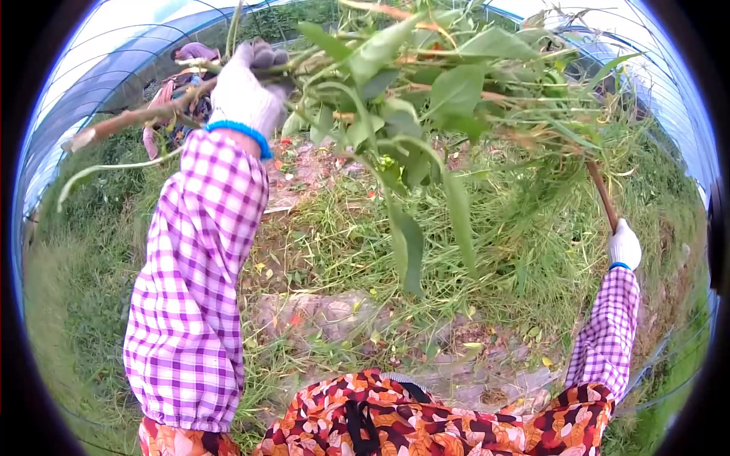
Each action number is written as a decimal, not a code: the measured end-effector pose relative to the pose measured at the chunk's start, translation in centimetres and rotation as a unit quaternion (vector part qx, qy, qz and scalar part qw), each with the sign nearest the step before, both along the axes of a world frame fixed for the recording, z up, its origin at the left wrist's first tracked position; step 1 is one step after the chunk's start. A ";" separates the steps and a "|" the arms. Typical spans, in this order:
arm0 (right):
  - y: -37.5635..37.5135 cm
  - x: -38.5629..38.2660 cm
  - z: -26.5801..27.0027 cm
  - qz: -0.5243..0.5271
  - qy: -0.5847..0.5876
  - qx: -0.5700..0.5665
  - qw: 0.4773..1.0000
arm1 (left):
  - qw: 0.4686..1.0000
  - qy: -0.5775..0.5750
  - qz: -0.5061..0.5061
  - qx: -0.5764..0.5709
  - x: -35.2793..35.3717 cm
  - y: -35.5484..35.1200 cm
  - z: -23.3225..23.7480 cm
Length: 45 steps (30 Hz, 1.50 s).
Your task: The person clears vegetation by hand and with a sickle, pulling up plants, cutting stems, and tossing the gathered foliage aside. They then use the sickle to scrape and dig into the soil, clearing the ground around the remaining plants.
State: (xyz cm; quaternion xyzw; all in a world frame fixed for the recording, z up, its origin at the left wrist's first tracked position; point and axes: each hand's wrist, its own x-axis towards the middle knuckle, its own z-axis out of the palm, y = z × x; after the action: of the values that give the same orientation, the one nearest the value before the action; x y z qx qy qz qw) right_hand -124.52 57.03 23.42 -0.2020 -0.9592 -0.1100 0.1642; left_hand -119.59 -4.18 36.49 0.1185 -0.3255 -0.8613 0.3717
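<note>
My left hand (247,91), in a white glove with a blue cuff, is raised at the upper left and closed round a thick plant stem (152,114). Broad green leaves (456,91) spread rightward from it across the top of the view. At the right, my right hand (624,245), also gloved, grips a thin brown wooden handle (602,196). The handle's upper end disappears into a tangle of grass and stems (547,144), so what it carries is hidden. Leaves and grass overlap between my two hands.
Cut grass (395,235) and weeds cover the ground. Plastic sheeting (327,315) with scattered leaves lies in front of my body. Another person (196,53) is bent low at the upper left. Hooped tunnel walls (114,57) curve round both sides.
</note>
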 end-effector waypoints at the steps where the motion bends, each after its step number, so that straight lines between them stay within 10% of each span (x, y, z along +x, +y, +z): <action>1: -1.7 0.4 -1.9 -0.004 -0.025 0.009 1.000 | 0.997 -0.066 -0.026 -0.044 0.2 -0.2 -3.4; 7: -8.1 6.4 -20.7 0.059 -0.237 -0.047 0.968 | 0.948 -0.270 -0.169 -0.006 6.1 -4.5 -24.3; 13: -12.8 13.2 -33.1 0.243 -0.390 -0.004 0.888 | 0.915 -0.380 -0.114 -0.075 14.2 -8.8 -33.7; 35: -25.3 19.2 -34.5 0.402 -0.565 -0.112 0.711 | 0.956 -0.073 0.280 0.040 25.6 -11.4 -17.1; 43: -31.3 20.1 -27.7 0.221 -0.610 -0.524 0.552 | 0.955 -0.151 0.255 0.003 30.8 -11.0 -21.5; 45: -31.6 20.6 -27.0 0.113 -0.567 -0.687 0.441 | 0.949 -0.169 0.263 0.035 31.2 -8.7 -21.1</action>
State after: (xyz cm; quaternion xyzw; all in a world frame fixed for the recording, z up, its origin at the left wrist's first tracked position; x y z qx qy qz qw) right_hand -103.97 25.41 -3.61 -0.0311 -0.6140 0.5144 -0.5978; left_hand -88.40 -12.92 15.37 0.3570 -0.3100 -0.7111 0.5203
